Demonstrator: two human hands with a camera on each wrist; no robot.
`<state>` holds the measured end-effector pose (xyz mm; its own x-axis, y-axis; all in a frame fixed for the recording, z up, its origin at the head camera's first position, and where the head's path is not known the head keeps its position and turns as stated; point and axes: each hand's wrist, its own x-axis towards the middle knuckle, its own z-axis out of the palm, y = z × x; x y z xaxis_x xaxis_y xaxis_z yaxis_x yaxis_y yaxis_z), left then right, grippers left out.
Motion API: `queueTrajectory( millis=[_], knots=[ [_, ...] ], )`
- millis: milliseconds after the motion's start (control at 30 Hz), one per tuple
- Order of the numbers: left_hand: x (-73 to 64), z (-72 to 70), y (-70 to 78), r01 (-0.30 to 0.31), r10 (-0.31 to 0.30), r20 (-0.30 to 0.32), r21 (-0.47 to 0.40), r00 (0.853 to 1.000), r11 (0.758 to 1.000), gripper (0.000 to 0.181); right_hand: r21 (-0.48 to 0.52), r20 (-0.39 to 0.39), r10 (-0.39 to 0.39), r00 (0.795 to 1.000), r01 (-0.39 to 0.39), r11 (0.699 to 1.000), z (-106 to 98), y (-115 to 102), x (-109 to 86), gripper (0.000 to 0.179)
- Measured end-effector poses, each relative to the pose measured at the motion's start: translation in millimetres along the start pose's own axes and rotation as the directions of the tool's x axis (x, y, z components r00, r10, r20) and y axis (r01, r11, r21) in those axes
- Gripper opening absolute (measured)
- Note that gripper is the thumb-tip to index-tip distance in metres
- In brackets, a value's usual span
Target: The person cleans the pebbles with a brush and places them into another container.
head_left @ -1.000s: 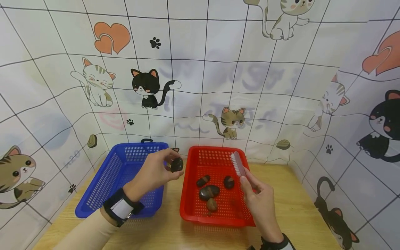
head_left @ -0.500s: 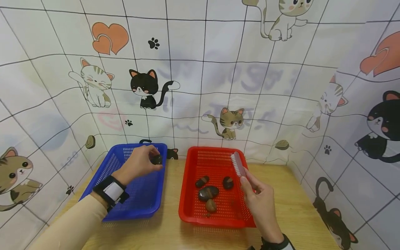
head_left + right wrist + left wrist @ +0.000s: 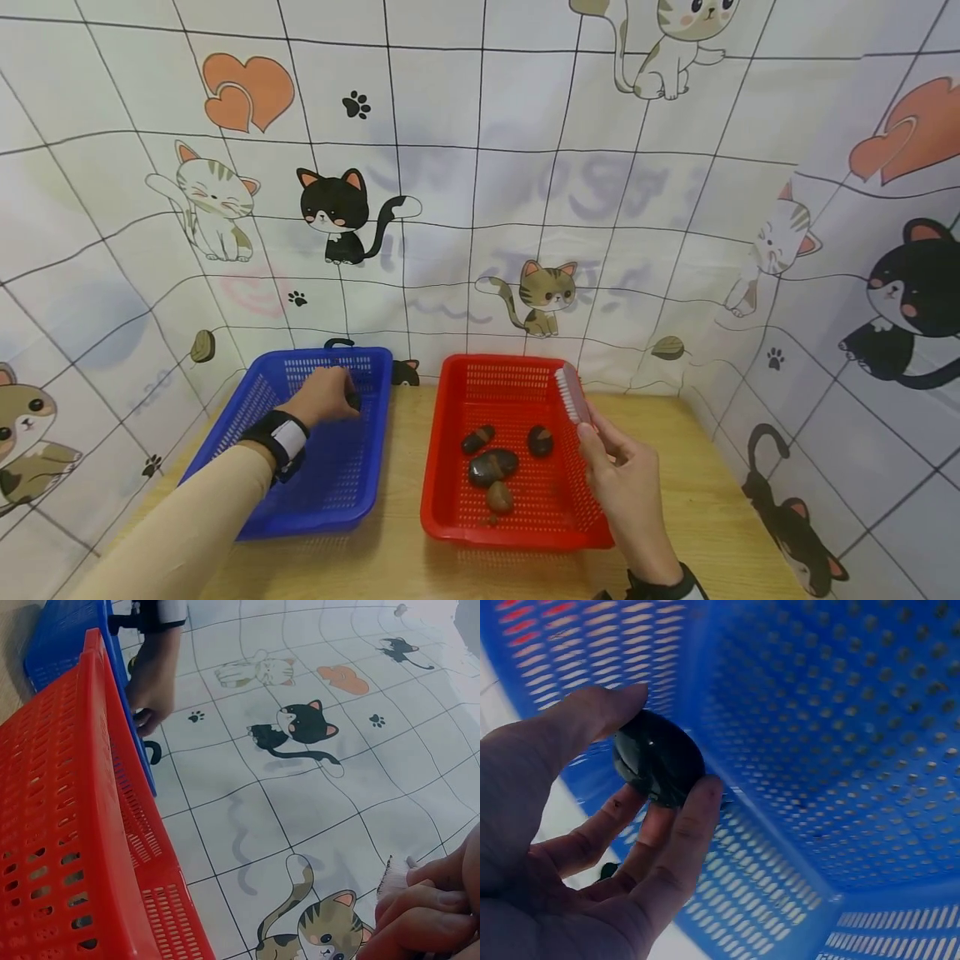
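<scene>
A dark, glossy stone [image 3: 658, 759] is pinched between the thumb and fingertips of my left hand [image 3: 325, 395], inside the blue basket [image 3: 330, 508] toward its back. Perforated blue walls surround the stone in the left wrist view. My right hand [image 3: 624, 479] grips a pink brush [image 3: 573, 392] with white bristles, held upright over the right edge of the red basket [image 3: 517, 540]. In the red basket lie a large dark stone [image 3: 492, 467], two smaller dark stones and a brown stone [image 3: 499, 497].
The two baskets stand side by side on a wooden table [image 3: 397, 500], with a strip of bare wood between them. Behind and on both sides hangs a white gridded sheet [image 3: 450, 183] printed with cartoon cats. Small brown crumbs [image 3: 491, 520] lie near the red basket's front.
My left hand has carried the dark stone leftward from the gap between the baskets, then down into the blue basket. The right hand with the brush has stayed in place.
</scene>
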<state>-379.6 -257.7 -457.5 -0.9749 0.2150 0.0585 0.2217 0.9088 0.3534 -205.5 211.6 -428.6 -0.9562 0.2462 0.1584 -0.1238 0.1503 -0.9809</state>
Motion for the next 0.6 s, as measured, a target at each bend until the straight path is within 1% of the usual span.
queueTrajectory(
  millis=[33, 133, 167, 200, 433, 533, 600],
  knots=[
    [2.2, 3.7, -3.1, 0.001, -0.001, 0.009, 0.012, 1.0, 1.0, 0.05, 0.003, -0.003, 0.003, 1.0, -0.003, 1.0, -0.2, -0.1, 0.0, 0.045],
    [5.0, 12.4, -6.8, 0.032, -0.033, 0.031, 0.031, 0.999, 0.999, 0.043, 0.004, -0.004, 0.005, 1.0, -0.005, 1.0, -0.1, -0.3, 0.1, 0.045],
    [1.4, 10.8, -1.5, 0.064, -0.066, 0.055, 0.035, 0.996, 0.997, 0.042, -0.001, -0.004, 0.003, 1.0, -0.003, 1.0, 0.1, -0.5, -0.1, 0.045],
    [0.4, 12.5, -1.2, 0.074, -0.077, 0.063, 0.037, 0.995, 0.997, 0.04, -0.001, -0.003, -0.001, 1.0, 0.001, 1.0, 0.3, -0.7, -0.4, 0.045],
    [-6.7, 20.9, 2.5, 0.102, -0.11, 0.101, 0.08, 0.989, 0.992, 0.041, 0.031, 0.002, -0.019, 1.0, 0.019, 0.999, 2.3, 0.1, -0.6, 0.043],
    [-7.5, 21.4, 5.5, 0.108, -0.117, 0.107, 0.088, 0.987, 0.99, 0.042, 0.03, 0.0, -0.01, 1.0, 0.01, 0.999, 1.6, 0.1, -0.6, 0.042],
    [-8.8, 19.4, 9.0, 0.117, -0.126, 0.111, 0.09, 0.986, 0.989, 0.043, 0.027, 0.002, -0.005, 1.0, 0.005, 1.0, 0.7, 0.3, -0.2, 0.043]
  ],
)
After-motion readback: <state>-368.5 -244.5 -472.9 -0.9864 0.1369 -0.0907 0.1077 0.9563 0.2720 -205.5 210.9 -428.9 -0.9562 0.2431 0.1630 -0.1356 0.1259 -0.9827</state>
